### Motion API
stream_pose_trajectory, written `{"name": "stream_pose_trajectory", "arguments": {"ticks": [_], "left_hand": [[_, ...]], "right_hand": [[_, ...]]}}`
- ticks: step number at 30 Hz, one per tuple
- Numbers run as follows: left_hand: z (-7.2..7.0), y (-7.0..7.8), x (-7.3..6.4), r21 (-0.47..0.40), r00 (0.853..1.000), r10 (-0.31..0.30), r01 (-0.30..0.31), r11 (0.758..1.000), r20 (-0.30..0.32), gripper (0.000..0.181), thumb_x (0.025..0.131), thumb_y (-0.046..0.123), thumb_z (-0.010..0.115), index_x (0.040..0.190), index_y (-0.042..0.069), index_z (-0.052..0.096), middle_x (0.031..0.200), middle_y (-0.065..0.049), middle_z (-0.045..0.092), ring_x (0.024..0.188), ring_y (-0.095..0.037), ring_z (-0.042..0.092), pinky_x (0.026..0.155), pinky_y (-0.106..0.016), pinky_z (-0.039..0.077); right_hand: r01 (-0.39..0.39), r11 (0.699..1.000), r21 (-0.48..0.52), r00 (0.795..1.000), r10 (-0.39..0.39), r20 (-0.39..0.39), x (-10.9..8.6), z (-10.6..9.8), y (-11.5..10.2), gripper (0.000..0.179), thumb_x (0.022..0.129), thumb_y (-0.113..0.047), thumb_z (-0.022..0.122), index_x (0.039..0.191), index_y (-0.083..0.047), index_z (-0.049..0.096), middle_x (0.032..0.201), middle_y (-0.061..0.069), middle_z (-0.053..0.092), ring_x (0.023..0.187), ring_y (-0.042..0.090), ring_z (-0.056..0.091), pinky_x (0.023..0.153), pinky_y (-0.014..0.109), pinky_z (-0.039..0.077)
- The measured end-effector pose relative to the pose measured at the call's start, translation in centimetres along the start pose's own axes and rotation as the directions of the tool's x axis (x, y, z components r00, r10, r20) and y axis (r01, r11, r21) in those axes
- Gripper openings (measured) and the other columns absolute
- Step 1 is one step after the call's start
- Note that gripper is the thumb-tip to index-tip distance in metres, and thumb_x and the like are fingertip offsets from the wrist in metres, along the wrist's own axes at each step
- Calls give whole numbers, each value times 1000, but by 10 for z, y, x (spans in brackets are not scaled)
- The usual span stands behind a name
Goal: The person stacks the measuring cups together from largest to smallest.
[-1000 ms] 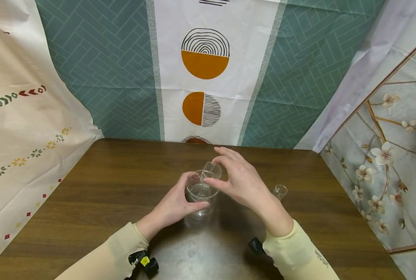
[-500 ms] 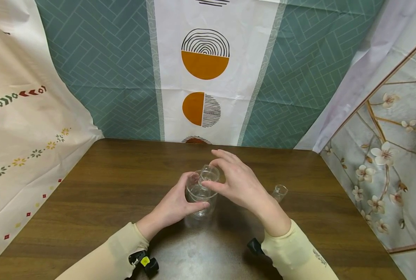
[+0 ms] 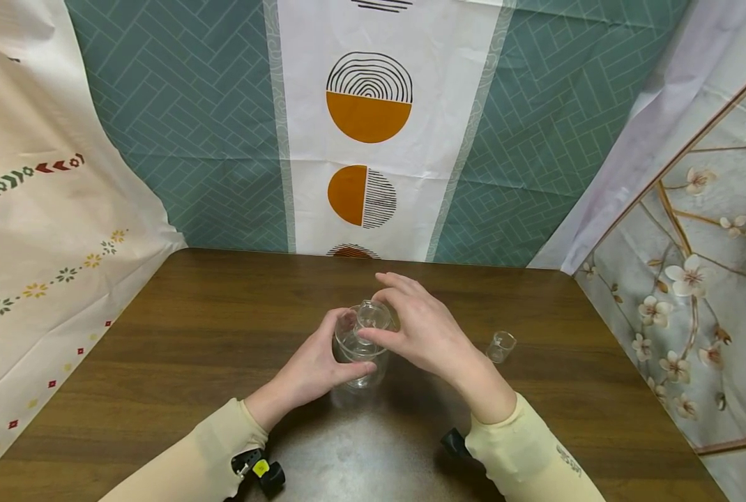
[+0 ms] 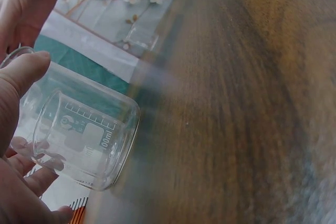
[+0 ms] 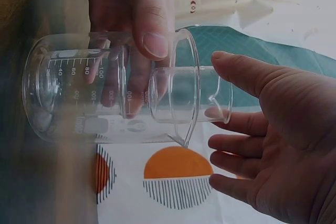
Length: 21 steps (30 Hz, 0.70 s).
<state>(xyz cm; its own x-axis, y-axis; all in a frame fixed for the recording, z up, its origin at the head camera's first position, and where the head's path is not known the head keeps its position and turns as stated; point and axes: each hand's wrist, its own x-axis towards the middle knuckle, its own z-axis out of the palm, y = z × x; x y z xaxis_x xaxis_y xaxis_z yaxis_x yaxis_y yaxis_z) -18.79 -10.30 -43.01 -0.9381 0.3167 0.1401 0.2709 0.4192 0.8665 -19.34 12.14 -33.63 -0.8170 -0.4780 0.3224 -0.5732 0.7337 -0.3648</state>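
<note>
My left hand grips a large clear glass beaker near its rim, thumb in front and fingers behind. Inside, in the right wrist view, stands a medium beaker with white graduation marks up to 100. Between thumb and index finger, my right hand pinches the rim of a small beaker. Its lower part is within the large beaker's mouth, above the medium beaker's rim, while its own rim stands out. The other right fingers are spread outside the glass.
A tiny glass beaker stands on the dark wooden table, right of my right forearm. A patterned cloth hangs behind the table's far edge, with floral fabric at the right side.
My right hand has moved slightly left and down, bringing the small beaker from tilted over the rim to more upright within the large beaker's mouth. My left hand has stayed still.
</note>
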Motion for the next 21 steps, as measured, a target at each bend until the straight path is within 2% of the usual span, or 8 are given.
{"name": "stream_pose_trajectory", "arguments": {"ticks": [9, 21], "left_hand": [[0, -1, 0, -23, 1000, 2, -1, 1000, 4, 96, 86, 41, 98, 159, 17, 40, 147, -4, 60, 124, -21, 65, 106, -47, 54], [-1, 0, 0, -26, 1000, 19, -19, 999, 8, 96, 87, 42, 97, 159, 18, 40, 147, -1, 60, 130, -20, 62, 109, -49, 51]], "right_hand": [[-7, 1000, -8, 1000, 7, 24, 1, 2, 0, 49, 92, -44, 92, 123, -9, 77, 167, 6, 52, 158, 25, 42, 117, 52, 48], [-2, 1000, -13, 1000, 3, 31, 2, 7, 0, 51, 93, -44, 92, 126, -9, 76, 168, 7, 51, 158, 25, 43, 117, 52, 49]]}}
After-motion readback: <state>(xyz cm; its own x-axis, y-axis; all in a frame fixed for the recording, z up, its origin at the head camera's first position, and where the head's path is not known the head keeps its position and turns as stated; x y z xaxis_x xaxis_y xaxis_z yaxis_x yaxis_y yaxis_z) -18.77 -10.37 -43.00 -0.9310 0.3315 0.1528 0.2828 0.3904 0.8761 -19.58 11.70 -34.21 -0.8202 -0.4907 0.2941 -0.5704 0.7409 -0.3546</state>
